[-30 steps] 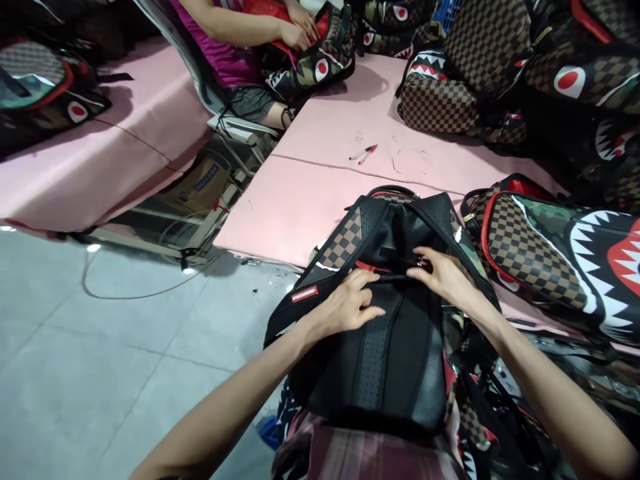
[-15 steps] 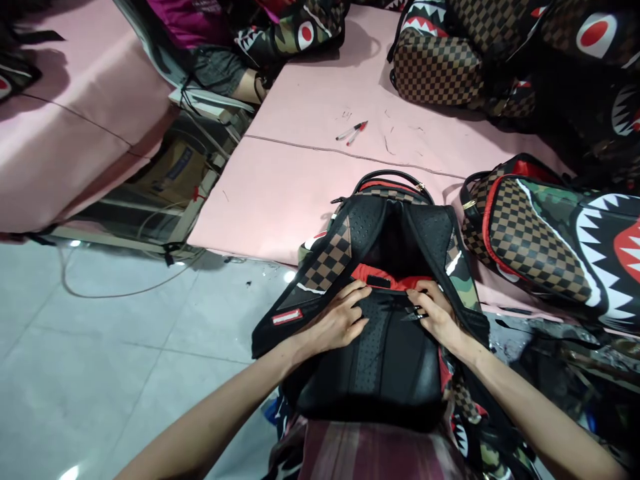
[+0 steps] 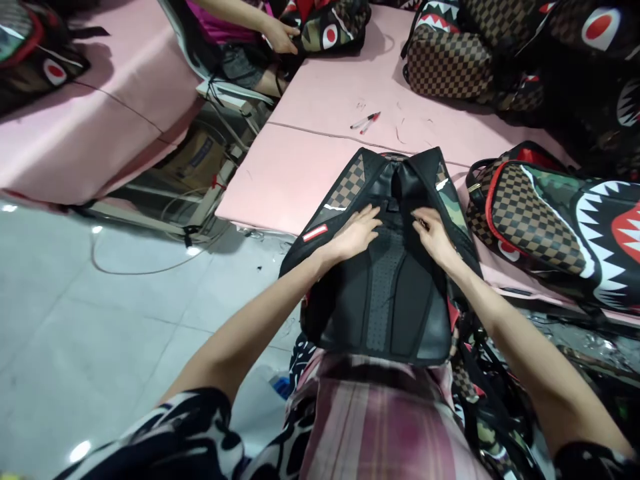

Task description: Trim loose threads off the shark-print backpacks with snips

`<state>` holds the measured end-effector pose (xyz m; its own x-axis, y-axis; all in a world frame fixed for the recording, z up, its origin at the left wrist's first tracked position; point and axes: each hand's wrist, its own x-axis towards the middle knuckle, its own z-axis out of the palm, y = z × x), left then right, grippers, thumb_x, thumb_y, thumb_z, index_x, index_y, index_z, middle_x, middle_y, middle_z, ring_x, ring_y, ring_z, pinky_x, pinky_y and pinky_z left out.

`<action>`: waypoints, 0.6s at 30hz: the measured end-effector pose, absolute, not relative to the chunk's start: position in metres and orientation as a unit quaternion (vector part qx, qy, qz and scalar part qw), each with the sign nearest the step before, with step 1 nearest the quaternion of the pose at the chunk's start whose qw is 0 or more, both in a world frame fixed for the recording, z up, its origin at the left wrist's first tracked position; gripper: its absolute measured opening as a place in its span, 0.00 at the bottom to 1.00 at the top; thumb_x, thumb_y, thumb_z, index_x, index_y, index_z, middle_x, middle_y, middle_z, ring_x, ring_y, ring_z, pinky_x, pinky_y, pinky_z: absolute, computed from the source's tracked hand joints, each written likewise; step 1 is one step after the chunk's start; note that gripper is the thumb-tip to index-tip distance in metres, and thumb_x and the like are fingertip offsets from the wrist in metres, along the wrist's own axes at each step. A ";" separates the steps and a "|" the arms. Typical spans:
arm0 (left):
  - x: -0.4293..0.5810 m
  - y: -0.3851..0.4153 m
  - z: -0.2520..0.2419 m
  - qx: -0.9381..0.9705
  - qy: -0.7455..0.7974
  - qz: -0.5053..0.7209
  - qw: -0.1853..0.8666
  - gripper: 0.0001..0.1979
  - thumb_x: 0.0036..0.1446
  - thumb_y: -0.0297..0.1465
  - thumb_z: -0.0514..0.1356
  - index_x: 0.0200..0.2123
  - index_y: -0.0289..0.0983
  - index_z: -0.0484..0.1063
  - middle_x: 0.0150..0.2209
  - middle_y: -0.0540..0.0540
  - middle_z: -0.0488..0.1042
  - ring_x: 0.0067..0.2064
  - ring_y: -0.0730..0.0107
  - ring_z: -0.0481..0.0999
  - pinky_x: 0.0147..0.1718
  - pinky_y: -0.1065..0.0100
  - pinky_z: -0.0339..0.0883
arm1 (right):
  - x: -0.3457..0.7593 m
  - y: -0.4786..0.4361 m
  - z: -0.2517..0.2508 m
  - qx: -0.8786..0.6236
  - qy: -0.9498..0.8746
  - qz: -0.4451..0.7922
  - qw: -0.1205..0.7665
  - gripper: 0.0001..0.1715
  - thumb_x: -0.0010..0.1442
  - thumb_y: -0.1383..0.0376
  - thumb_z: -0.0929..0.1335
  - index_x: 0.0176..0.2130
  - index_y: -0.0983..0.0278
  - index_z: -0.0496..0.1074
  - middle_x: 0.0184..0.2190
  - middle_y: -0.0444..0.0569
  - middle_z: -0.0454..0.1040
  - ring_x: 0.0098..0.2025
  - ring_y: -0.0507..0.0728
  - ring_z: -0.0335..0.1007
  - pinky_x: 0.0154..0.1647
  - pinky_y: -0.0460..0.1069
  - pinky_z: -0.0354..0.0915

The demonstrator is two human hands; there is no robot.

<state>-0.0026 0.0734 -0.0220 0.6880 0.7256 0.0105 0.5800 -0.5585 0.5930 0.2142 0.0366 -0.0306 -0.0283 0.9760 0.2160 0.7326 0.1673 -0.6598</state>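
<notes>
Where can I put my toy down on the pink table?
Left of the black backpack, this side of the dark line, the pink table shows bare. Another free patch lies between the pens and the far camouflage bag. It's crowded on the right, with checkered bags and a shark-mouth bag.

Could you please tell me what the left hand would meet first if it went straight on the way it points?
The left hand would probably meet the right shoulder strap of the backpack, though the depth there is unclear.
</notes>
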 end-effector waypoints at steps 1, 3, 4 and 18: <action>-0.016 0.059 -0.016 0.859 0.368 0.133 0.330 0.15 0.56 0.27 0.53 0.47 0.34 0.69 0.58 0.40 0.63 0.60 0.61 0.59 0.58 0.58 0.53 | 0.209 0.015 -0.028 -0.600 -0.709 0.211 0.304 0.14 0.56 0.67 0.63 0.42 0.64 0.73 0.43 0.51 0.72 0.47 0.57 0.67 0.50 0.53 0.62; -0.048 0.026 -0.006 0.818 0.367 0.177 0.407 0.13 0.57 0.32 0.53 0.42 0.36 0.73 0.50 0.43 0.72 0.52 0.65 0.70 0.54 0.64 0.60 | 0.197 -0.031 -0.025 -0.569 -0.754 0.231 0.232 0.13 0.55 0.66 0.65 0.42 0.61 0.73 0.46 0.48 0.72 0.46 0.56 0.69 0.44 0.50 0.64; -0.066 0.010 -0.003 0.785 0.389 0.218 0.430 0.13 0.57 0.34 0.53 0.39 0.36 0.74 0.46 0.44 0.75 0.49 0.66 0.73 0.51 0.66 0.63 | 0.191 -0.051 -0.024 -0.560 -0.775 0.224 0.190 0.14 0.55 0.67 0.65 0.42 0.59 0.73 0.48 0.46 0.71 0.44 0.55 0.70 0.40 0.48 0.65; -0.109 -0.088 -0.024 0.564 0.699 0.313 0.310 0.14 0.47 0.42 0.62 0.25 0.37 0.67 0.22 0.50 0.67 0.29 0.69 0.69 0.26 0.72 0.54 | 0.178 -0.188 0.010 -0.640 -0.613 0.347 0.307 0.17 0.58 0.57 0.63 0.25 0.64 0.70 0.25 0.46 0.73 0.30 0.53 0.69 0.32 0.46 0.62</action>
<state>-0.1094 -0.0878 -0.0237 -0.1723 0.9818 -0.0797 0.5941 0.1681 0.7866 0.1782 -0.1882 0.0099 0.0090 0.9977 -0.0679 0.5717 -0.0608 -0.8182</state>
